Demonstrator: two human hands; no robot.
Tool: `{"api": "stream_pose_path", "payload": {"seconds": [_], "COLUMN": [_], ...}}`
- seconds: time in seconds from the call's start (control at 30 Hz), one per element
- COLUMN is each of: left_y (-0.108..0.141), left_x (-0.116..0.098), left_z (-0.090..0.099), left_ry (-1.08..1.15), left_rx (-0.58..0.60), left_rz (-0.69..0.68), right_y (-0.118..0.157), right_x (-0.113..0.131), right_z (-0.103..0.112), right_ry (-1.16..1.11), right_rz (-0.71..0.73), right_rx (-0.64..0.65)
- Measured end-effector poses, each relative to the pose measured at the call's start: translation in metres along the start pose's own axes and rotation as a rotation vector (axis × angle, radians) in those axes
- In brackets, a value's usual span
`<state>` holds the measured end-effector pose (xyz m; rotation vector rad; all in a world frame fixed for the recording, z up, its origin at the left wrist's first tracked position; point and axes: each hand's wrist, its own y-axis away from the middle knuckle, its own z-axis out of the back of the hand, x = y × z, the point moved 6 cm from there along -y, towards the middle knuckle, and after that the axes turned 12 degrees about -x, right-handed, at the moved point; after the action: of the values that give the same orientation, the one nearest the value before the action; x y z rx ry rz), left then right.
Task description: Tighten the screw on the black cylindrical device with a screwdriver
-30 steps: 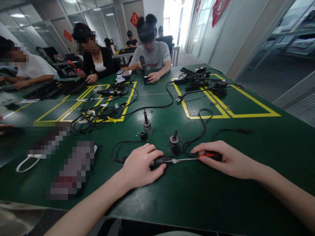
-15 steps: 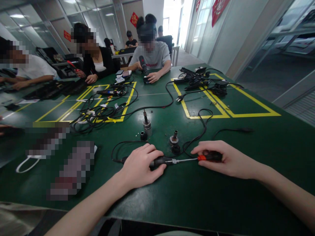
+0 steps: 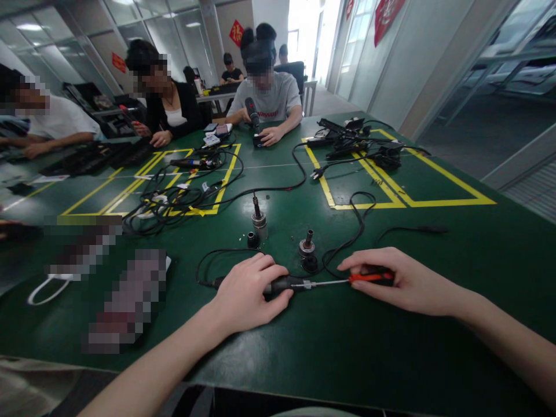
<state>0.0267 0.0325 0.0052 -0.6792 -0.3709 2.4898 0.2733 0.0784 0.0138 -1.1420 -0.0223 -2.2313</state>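
My left hand (image 3: pixel 254 289) is closed over a black corded tool (image 3: pixel 284 283) lying on the green table, its cable leaving at the left. My right hand (image 3: pixel 391 282) grips the red and black handle of a screwdriver (image 3: pixel 372 277). The screwdriver's metal shaft points left and its tip meets the right end of the black tool. Behind my hands stand an upright metal cylinder part (image 3: pixel 259 222) with a small black collar (image 3: pixel 252 239) beside it, and a round metal part (image 3: pixel 307 247) with a black ring (image 3: pixel 310 264) in front.
Tangled black cables (image 3: pixel 160 205) lie at the left, and more cables and adapters (image 3: pixel 347 139) at the back right. Two pixelated flat items rest at the front left. Across the table (image 3: pixel 278 353), a person in a grey shirt (image 3: pixel 284 95) holds a drill-like tool; others sit further left.
The screwdriver handle has turned slightly in my right hand, showing more red along its side. My left hand and the black tool have stayed put.
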Motion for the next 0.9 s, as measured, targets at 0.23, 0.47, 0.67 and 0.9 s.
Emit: {"api": "stream_pose_path", "payload": {"seconds": [0.23,0.47,0.67,0.9], "left_y": [0.0,0.0,-0.001,0.0], "left_x": [0.0,0.0,-0.001,-0.001], "left_z": [0.0,0.0,0.001,0.001], "left_ry": [-0.005,0.001,0.002,0.005], "left_rx": [0.008,0.013,0.02,0.017], "left_rz": [0.011,0.015,0.025,0.017], "right_y": [0.002,0.005,0.002,0.006], "right_x": [-0.004,-0.008,-0.001,-0.01], "right_z": [-0.004,-0.009,0.0,-0.003], "right_ry": [0.062,0.028,0.028,0.045], "right_rz": [0.035,0.002,-0.003,0.04], "right_rx": [0.011,0.043,0.004,-0.031]}}
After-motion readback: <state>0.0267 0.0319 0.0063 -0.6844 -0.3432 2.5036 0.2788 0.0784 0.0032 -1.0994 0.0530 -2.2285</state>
